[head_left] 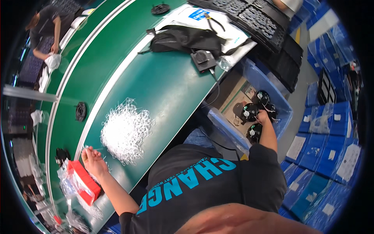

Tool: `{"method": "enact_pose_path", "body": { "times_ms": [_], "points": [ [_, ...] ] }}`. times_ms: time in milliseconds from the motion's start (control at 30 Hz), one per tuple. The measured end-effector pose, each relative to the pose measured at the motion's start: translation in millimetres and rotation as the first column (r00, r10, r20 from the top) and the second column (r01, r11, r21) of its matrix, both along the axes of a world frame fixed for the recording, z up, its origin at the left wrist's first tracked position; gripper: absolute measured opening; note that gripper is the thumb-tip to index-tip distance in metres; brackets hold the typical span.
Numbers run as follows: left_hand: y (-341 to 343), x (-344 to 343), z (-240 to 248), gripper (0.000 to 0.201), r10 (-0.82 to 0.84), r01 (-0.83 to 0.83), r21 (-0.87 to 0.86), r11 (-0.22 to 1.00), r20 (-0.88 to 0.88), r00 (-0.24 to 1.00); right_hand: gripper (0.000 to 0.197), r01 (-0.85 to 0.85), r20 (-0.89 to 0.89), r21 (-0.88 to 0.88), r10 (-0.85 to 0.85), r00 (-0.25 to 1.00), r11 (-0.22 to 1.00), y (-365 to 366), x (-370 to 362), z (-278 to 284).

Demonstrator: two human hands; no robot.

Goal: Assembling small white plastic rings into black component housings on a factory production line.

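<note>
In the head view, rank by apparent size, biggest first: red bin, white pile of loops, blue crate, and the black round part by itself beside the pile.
1. Blue crate
2. White pile
3. Red bin
4. Black round part

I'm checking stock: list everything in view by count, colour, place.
Motor-like parts: about four, black, in blue bin
Loops: one heap, white, on green table
Box: one, red, left
Discs: at least two, black, left and top
Bag: one, black, top
Device: one, black, beside bag
Pliers: one, yellow-black, on white sack
Trays: several, black, upper right
Crates: many, blue, right
Co-workers: two, dark and white clothes, top corners
Shirt: one, black, bottom
Left hand: one, bare, near box
Right hand: one, bare, at parts
</note>
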State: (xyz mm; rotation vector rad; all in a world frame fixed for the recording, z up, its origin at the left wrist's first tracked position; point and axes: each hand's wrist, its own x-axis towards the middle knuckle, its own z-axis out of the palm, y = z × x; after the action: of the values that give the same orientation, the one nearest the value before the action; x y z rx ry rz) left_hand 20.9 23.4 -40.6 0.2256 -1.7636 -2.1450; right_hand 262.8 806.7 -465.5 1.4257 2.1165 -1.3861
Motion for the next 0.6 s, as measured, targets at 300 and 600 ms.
{"method": "enact_pose_path", "body": {
  "times_ms": [300,600],
  "points": [
    [26.6,39.3,-40.5,0.007,0.088,-0.08,0.119,0.99,-0.057,0.995,0.017,-0.014,-0.444,-0.061,-0.014,0.896,0.998,44.9,-42.8,324.5],
    [45.3,-6.1,-41.5,0.009,0.158,-0.119,0.291,0.949,-0.114,0.981,0.022,-0.42,-0.752,-0.025,0.26,0.606,0.907,-65.1,-420.4,495.9]
  ]
}}
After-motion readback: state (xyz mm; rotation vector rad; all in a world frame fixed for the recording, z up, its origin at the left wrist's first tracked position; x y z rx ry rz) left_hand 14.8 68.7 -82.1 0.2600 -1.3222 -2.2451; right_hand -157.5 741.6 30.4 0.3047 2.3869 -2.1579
